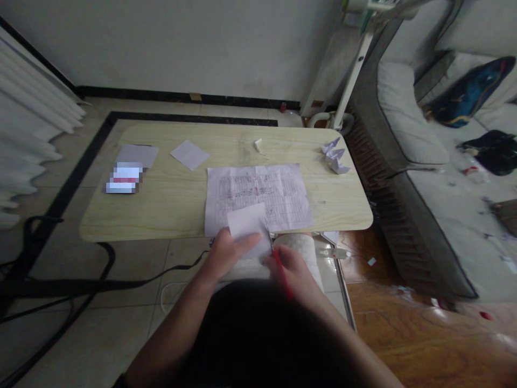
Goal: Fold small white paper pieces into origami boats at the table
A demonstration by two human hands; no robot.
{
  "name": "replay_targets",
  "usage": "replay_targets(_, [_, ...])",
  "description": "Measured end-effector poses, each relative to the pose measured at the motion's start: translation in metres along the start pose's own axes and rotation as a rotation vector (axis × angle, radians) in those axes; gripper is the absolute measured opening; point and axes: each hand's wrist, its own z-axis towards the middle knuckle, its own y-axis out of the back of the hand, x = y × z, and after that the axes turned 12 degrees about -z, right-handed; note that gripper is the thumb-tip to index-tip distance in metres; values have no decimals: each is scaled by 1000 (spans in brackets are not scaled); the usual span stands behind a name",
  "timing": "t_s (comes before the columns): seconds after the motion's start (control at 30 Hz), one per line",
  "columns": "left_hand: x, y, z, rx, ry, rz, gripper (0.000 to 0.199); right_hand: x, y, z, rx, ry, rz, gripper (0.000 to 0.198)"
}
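My left hand (226,252) grips a blank white sheet of paper (247,220) by its lower left side, the thumb lying across its face. My right hand (291,265) is closed round a pair of scissors with red handles (281,274). The blades point up and away from me at the right edge of the sheet; whether paper lies between them is hard to tell. Beneath the sheet's far part, a large creased printed sheet (278,188) with grids and red marks lies on the table (169,210) near its front edge.
A square of white paper (189,155) lies back left, near a paper stack (139,155) and a pixelated phone-like object (124,178). Folded paper pieces (336,156) stand at the right, a small scrap (258,144) at the back. Beyond the table's right end is a grey sofa (412,124).
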Motion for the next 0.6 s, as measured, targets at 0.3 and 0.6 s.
replay_targets(0.3, [4,0,-2,-2,20,6,37,4,4,0,14,-15,-48,25])
replay_targets(0.6, [3,0,-4,-28,37,15,40,6,7,-1,31,5,-101,22])
